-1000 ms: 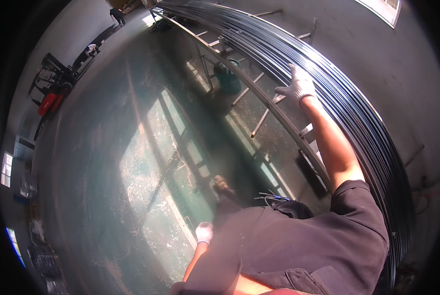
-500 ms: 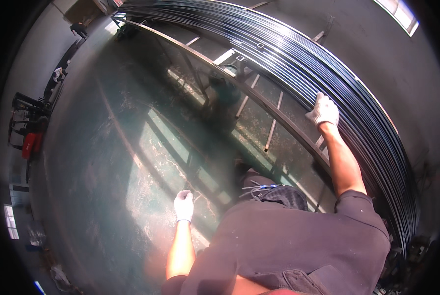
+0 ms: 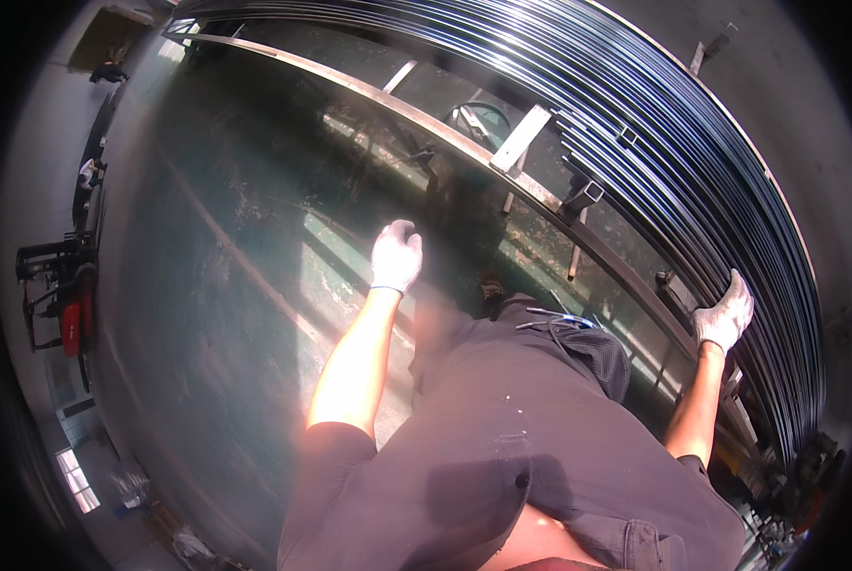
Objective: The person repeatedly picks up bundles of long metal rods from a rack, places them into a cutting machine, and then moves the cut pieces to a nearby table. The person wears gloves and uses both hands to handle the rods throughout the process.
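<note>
From the head view I saw a dark green, scuffed floor (image 3: pixel 217 285) filling the left and centre of the frame, with pale patches of sunlight lying across it. A long metal rack rail (image 3: pixel 416 112) curved from the upper left down toward the lower right, and short cross struts (image 3: pixel 521 138) ran from it up to the load behind it. At the far left edge stood a red and black machine (image 3: pixel 64 305), small and bent by the lens. A few blue-handled tools (image 3: pixel 559 319) stuck out of a pocket on my dark grey trousers (image 3: pixel 502 447), which took up the lower middle of the picture and hid the floor directly beneath me.

The rim of the picture was black, and the lower right corner held clutter I could not make out. My shoe tip (image 3: pixel 490 284) showed only as a blur above the trouser leg.

The bundle of steel rods (image 3: pixel 673 162) swept in a wide arc from the top centre down the right side: many thin, dark, glossy rods lying close together, catching bright streaks of light. My right hand (image 3: pixel 726 314), in a white glove, lay on the lower edge of the bundle at the right; I could not tell whether the fingers were closed round a rod. My left hand (image 3: pixel 396 255), also white-gloved, hung loosely curled in the air over the floor at centre, holding nothing.
</note>
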Demonstrator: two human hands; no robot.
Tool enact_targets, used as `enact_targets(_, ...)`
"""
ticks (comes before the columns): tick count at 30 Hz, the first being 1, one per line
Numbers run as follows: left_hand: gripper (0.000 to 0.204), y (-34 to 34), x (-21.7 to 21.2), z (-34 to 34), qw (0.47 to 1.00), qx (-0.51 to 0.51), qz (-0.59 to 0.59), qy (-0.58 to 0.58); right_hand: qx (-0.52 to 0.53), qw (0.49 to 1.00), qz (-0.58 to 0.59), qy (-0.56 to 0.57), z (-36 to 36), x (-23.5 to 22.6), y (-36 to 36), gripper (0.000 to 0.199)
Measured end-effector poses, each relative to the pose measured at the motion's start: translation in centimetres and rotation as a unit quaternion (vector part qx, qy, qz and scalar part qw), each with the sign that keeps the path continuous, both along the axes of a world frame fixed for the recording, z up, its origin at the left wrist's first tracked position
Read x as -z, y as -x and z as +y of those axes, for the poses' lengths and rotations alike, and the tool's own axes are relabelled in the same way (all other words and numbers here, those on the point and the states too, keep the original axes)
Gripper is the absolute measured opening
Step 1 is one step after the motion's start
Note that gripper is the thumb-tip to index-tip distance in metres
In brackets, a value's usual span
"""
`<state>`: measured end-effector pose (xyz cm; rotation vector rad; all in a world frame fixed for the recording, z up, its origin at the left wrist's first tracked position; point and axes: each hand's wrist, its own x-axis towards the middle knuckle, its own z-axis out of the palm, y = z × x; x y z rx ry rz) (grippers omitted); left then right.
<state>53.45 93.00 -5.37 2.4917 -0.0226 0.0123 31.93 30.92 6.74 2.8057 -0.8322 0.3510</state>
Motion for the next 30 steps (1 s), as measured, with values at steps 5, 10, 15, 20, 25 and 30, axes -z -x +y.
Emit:
enact_targets(5,0.052,-15.2,1.6,-0.2,0.967,0.136,0.059,-0.206,0.055,0.994,-0.1,-0.003,4.3,1.6,0.6,0.097)
enact_targets(10,0.066,-26.5,8.8,-1.2,0.934,0.3,0.071,-0.181,0.271,0.933,-0.178,-0.153,22.4,1.4,1.2,0.073)
enact_targets(15,0.036,-30.4,14.2,-3.3,0.866,0.459,0.05,-0.192,0.46,0.799,-0.132,-0.365,40.4,4.0,3.7,0.065)
enact_targets(20,0.03,-29.8,15.0,-2.0,0.874,0.44,-0.034,-0.202,0.442,0.787,-0.115,-0.415,47.6,4.2,3.4,0.059)
enact_targets(25,0.017,-30.1,3.3,4.0,0.894,0.435,0.039,-0.098,0.426,0.689,-0.213,-0.547,47.8,4.1,-2.6,0.053)
enact_targets(30,0.012,-30.5,-13.9,9.8,0.899,0.389,0.191,-0.055,0.334,0.673,-0.147,-0.643,46.2,8.3,-9.1,0.059)
